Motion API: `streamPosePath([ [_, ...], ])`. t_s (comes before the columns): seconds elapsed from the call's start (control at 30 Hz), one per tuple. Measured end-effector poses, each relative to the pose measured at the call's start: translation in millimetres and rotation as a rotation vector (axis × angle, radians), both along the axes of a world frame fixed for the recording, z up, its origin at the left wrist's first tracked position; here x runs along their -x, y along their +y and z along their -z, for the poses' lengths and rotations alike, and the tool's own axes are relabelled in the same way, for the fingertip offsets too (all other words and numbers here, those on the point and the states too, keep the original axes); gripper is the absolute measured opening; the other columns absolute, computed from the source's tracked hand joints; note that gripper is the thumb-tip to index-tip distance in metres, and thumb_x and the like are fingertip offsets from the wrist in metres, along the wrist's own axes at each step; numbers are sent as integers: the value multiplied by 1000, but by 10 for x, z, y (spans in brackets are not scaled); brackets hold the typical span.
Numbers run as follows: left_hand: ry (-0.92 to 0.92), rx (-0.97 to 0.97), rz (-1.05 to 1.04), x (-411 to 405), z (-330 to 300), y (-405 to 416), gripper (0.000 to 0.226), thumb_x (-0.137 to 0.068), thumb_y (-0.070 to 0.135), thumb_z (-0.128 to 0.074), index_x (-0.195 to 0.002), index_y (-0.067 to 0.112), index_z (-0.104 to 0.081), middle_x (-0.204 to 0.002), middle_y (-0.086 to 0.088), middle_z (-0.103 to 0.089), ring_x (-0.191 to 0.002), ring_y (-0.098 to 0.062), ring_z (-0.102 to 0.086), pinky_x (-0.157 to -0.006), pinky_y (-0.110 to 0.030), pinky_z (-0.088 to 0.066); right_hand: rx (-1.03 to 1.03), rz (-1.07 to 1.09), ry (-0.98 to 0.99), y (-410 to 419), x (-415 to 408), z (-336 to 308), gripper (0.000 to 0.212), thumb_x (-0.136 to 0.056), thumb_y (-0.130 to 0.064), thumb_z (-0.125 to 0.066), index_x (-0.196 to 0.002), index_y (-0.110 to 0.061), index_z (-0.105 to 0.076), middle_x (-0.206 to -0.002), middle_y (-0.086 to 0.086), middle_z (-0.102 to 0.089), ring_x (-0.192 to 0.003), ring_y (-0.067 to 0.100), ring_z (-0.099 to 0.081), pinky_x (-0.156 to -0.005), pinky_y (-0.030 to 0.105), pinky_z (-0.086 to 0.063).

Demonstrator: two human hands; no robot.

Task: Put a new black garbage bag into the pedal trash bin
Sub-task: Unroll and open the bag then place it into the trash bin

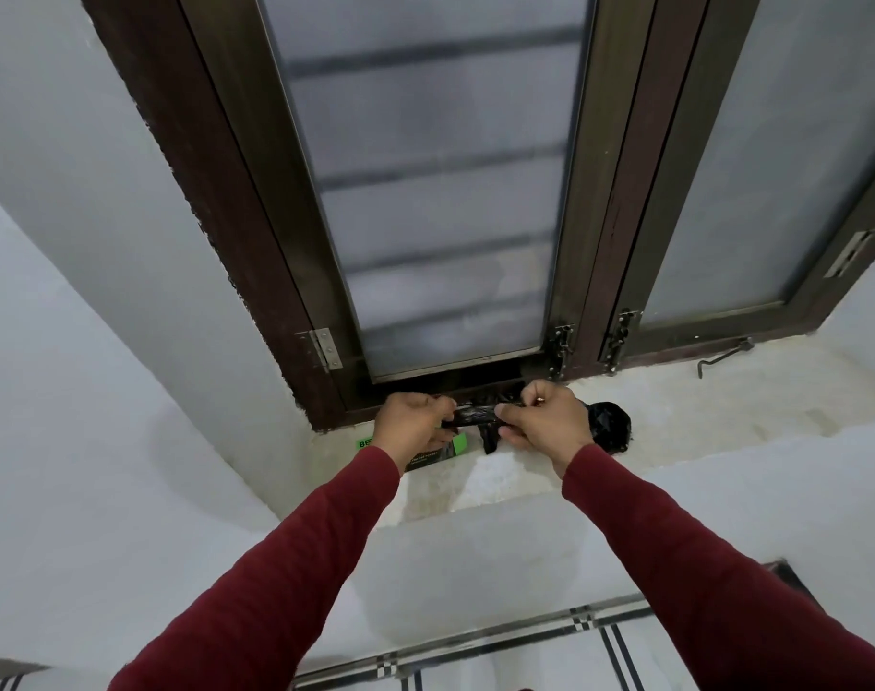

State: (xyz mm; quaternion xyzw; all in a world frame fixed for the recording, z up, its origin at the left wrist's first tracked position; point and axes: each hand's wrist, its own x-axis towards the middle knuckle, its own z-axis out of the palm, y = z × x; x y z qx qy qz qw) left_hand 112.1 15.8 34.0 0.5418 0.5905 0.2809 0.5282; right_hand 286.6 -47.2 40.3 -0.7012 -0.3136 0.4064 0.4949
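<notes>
A strip of black garbage bag (475, 416) is held taut between the two hands above the window sill (699, 406), just in front of the dark window frame (216, 241). The left hand (415, 421) pinches the left end with curled fingers (442, 431), and the right hand (545, 421) pinches the right end, thumb and fingers pressed onto the plastic. A loose tail of the bag hangs down between the hands. Behind the right hand a black roll of bags (610, 423) rests on the sill, and a green and black packet (440, 451) lies under the left hand.

The step in hand is judged to be the tearing of one bag off the roll. It is best done with the grips kept close on either side of the perforation, and the pull made sharp and sideways, so that the film is parted cleanly and not stretched. The pedal trash bin is not seen in this view.
</notes>
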Motion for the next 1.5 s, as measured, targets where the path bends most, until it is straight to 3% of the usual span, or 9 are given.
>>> streamPosePath([
  [0.17, 528, -371, 318, 16, 151, 212, 9, -92, 15, -66, -93, 21, -73, -108, -1, -72, -98, -18, -66, -88, -26, -51, -35, -59, -501, -31, -88, -9, 21, -82, -4, -68, -74, -24, -68, -74, -2, -70, -59, 4, -59, -54, 2, -40],
  [0.3, 903, -400, 594, -107, 156, 255, 21, -93, 27, -60, -102, 22, -79, -113, -5, -69, -99, -27, -66, -87, -36, -58, -4, -88, -553, -29, -87, 29, 27, -87, 4, -55, -89, -12, -76, -97, 3, -68, -76, 6, -57, -76, 7, -39],
  [0.47, 1030, -380, 574, -206, 130, 271, 37, -98, 39, -52, -109, 12, -73, -105, -11, -67, -93, -32, -68, -79, -37, -59, -23, -112, -595, -37, -96, 42, 34, -87, 7, -51, -91, -13, -77, -113, 7, -58, -103, 17, -59, -94, 13, -37],
  [0.67, 614, -327, 330, -101, 15, 338, 17, -90, 29, -73, -96, 17, -83, -99, -2, -77, -90, -20, -71, -82, -30, -57, -150, -1, -553, -16, -132, -98, 32, -87, 1, -58, -84, -26, -76, -85, -6, -69, -70, 2, -58, -73, 10, -43],
  [0.77, 388, -262, 248, -16, -128, 285, 34, -75, 25, -88, -108, 15, -82, -103, 4, -73, -96, -11, -68, -86, -22, -50, -179, -26, -541, 63, -118, -225, 25, -87, -2, -63, -90, -25, -73, -74, -10, -66, -53, -1, -51, -56, 2, -39],
  [1.07, 109, -261, 181, 236, -126, 169, 59, -67, 16, -95, -122, 23, -74, -120, 7, -71, -99, 5, -61, -79, -8, -46, -213, -388, -764, 278, 186, -427, 28, -83, -17, -76, -110, -26, -73, -104, -2, -66, -88, 13, -64, -89, 29, -53],
  [1.17, 19, -258, 128, 316, -69, 136, 67, -66, 11, -94, -127, 25, -71, -126, 4, -70, -111, -6, -66, -90, -16, -50, -201, -489, -682, 309, 269, -458, 40, -88, -13, -69, -128, -22, -68, -121, 0, -70, -112, 12, -64, -104, 25, -47],
  [1.3, -130, -217, 77, 399, -43, 96, 87, -68, 3, -92, -143, 28, -55, -126, 5, -70, -115, -9, -65, -99, -29, -53, -204, -434, -518, 338, 270, -420, 38, -92, -2, -57, -125, -17, -70, -109, -1, -76, -102, 6, -69, -101, 19, -49],
  [1.5, -129, -206, 19, 506, 24, 50, 32, -79, 6, -86, -108, 14, -74, -119, -6, -75, -108, -19, -73, -94, -37, -61, -63, -270, -576, 438, 269, -245, 49, -85, -20, -69, -133, -22, -60, -126, 2, -64, -108, 18, -63, -99, 27, -48],
])
